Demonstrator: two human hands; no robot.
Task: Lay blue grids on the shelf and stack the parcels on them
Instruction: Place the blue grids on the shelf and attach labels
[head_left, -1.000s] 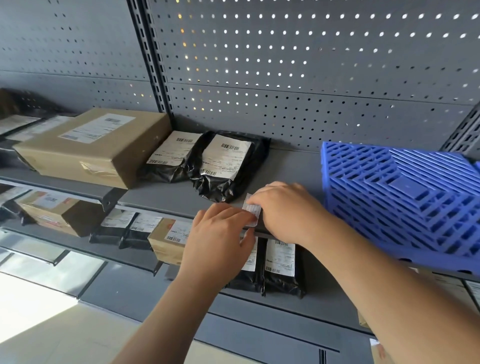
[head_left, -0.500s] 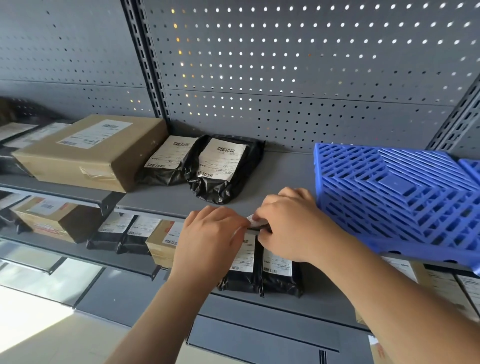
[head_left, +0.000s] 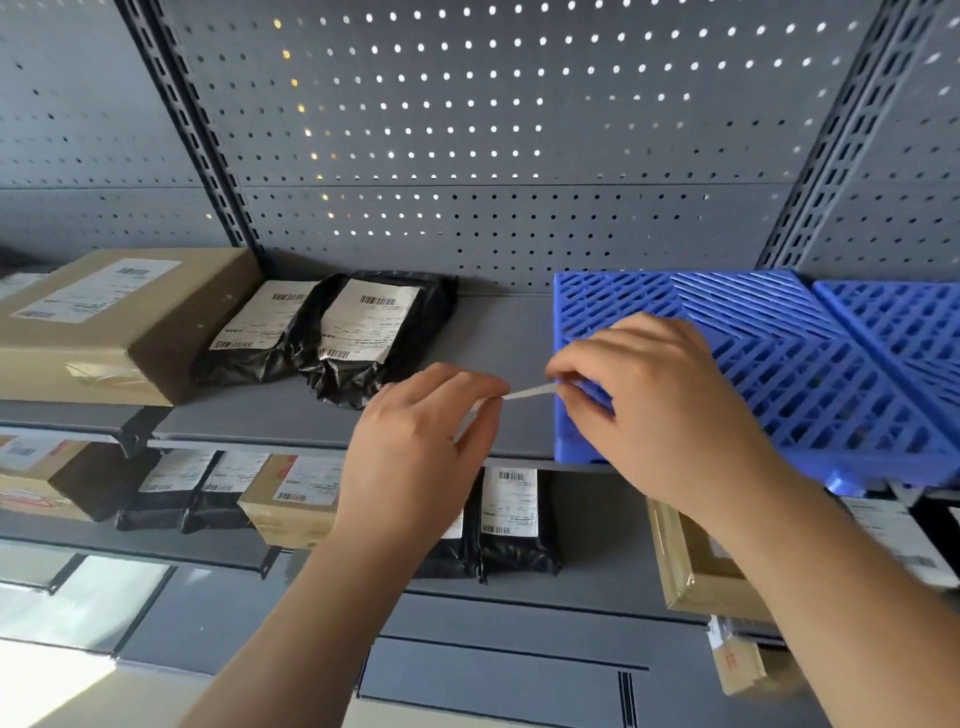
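The grey shelf bears a cardboard box, two black parcels and blue grids.

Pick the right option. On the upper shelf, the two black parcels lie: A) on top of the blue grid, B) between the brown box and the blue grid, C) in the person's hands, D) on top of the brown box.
B: the two black parcels lie on the bare upper shelf, with the brown box to their left and the blue grid to their right.

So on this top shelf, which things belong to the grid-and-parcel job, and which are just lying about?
Job:
- blue grids on the shelf
- black parcels, off the grids
- brown box, also off the grids

Not the job:
- white strip pinched between left hand and right hand
- parcels on the lower shelf
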